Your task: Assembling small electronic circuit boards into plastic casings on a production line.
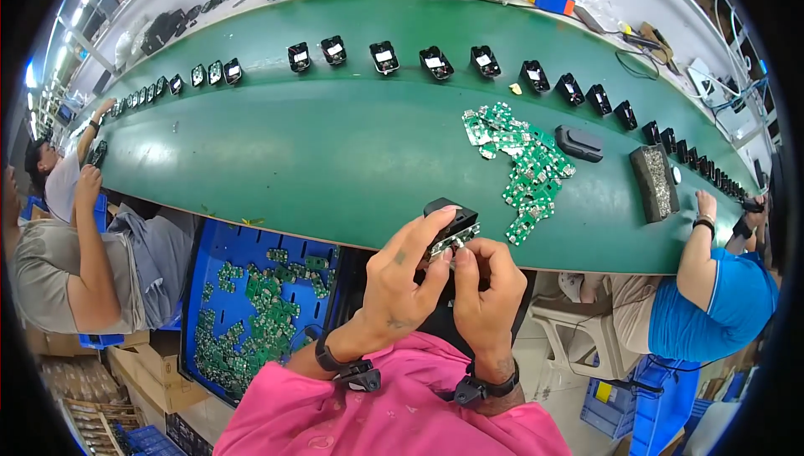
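Just past the green bench's near edge, my left hand (400, 270) grips a small black plastic housing (457, 215), its fingers and thumb closed round the side. A green circuit board (453, 241) with silvery parts sits at the housing's near, open side. Thumb and forefinger of my right hand (488, 287) are pinched at the board's lower edge; the fingertips partly cover it. How deep the board sits in the housing is hidden. On the bench beyond my right hand lies a loose pile of green circuit boards (536, 173).
A row of open black housings (435, 62) runs along the bench (335, 146). Right of the pile are a closed black case (579, 144) and a rough block (655, 183). A blue tray (243, 247) of boards stands at lower left. People sit on both sides.
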Motion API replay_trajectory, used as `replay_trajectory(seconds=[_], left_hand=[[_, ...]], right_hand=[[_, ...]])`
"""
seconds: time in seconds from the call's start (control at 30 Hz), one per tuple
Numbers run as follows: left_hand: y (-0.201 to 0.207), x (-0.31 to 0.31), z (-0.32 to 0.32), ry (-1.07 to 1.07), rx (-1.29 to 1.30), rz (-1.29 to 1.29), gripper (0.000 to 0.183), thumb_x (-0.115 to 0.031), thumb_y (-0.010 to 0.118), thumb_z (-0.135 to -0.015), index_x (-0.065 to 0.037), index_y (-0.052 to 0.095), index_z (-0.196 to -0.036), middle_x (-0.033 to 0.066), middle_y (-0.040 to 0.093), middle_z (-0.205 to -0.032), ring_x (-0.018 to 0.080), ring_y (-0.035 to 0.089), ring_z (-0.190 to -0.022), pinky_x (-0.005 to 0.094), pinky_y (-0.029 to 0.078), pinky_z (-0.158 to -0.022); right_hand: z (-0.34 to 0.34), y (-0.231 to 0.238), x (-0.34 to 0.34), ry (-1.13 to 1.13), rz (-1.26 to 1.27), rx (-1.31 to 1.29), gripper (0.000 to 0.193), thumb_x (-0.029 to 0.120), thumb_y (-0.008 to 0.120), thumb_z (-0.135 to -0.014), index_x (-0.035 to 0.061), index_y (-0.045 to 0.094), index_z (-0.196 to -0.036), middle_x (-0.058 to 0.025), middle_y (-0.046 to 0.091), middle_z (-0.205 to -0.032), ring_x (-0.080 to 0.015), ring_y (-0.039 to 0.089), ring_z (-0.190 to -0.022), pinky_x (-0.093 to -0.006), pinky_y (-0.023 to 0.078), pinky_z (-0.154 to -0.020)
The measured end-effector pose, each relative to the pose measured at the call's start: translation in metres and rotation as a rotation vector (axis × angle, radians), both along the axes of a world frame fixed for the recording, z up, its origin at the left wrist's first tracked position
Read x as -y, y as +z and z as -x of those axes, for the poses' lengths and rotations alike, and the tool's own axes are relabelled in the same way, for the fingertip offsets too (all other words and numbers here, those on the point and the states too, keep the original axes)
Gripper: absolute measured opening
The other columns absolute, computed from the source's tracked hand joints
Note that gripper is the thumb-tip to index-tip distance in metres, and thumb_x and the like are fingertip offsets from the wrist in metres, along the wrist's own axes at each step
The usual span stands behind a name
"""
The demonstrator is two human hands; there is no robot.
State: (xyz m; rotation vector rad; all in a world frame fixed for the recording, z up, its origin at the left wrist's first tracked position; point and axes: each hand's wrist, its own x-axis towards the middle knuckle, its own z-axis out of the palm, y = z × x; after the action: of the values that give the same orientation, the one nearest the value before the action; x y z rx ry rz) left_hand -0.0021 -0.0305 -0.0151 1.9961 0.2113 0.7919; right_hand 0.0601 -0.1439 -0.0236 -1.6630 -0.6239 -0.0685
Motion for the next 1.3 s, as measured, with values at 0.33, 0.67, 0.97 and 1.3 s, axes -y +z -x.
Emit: replay_trajectory(seconds=[0.33, 0.67, 0.97, 1.3], left_hand=[[0.000, 0.000, 0.002, -0.017, -0.027, 0.018, 0.044, 0.004, 0.062, -0.090, 0.000, 0.056, -0.133, 0.0173, 0.067, -0.121, 0.0195, 0.072, -0.093, 0.0302, 0.060, -0.078], [0.000, 0.001, -0.002, -0.002, 0.038, -0.162, 0.044, 0.005, 0.063, -0.088, 0.000, 0.057, -0.131, 0.0187, 0.066, -0.121, 0.0257, 0.070, -0.097, 0.0316, 0.061, -0.077], [0.001, 0.004, -0.003, 0.000, 0.085, -0.115, 0.049, 0.002, 0.065, -0.086, -0.006, 0.060, -0.134, 0.0225, 0.065, -0.114, 0.0380, 0.068, -0.088, 0.0386, 0.057, -0.071], [0.006, -0.001, 0.002, -0.050, -0.012, -0.202, 0.050, 0.004, 0.066, -0.083, -0.006, 0.061, -0.132, 0.0205, 0.066, -0.117, 0.0328, 0.070, -0.088, 0.0348, 0.058, -0.069]], right_hand=[[-0.008, 0.012, 0.007, 0.030, 0.182, 0.214, 0.004, 0.003, 0.066, -0.092, -0.0009, 0.064, -0.092, -0.0100, 0.065, -0.077, -0.0203, 0.062, -0.062, -0.0313, 0.047, -0.056], [-0.006, 0.018, 0.011, 0.026, 0.261, 0.328, 0.009, -0.001, 0.065, -0.089, -0.0001, 0.061, -0.096, -0.0122, 0.059, -0.076, -0.0306, 0.060, -0.061, -0.0399, 0.047, -0.054], [-0.003, 0.016, 0.013, 0.023, 0.315, 0.375, 0.010, -0.003, 0.062, -0.090, -0.0017, 0.058, -0.099, -0.0126, 0.056, -0.078, -0.0309, 0.058, -0.065, -0.0406, 0.047, -0.056], [-0.010, 0.033, 0.022, 0.108, 0.509, 0.414, 0.007, -0.001, 0.063, -0.089, 0.0001, 0.060, -0.095, -0.0146, 0.058, -0.078, -0.0357, 0.060, -0.070, -0.0439, 0.047, -0.061]])
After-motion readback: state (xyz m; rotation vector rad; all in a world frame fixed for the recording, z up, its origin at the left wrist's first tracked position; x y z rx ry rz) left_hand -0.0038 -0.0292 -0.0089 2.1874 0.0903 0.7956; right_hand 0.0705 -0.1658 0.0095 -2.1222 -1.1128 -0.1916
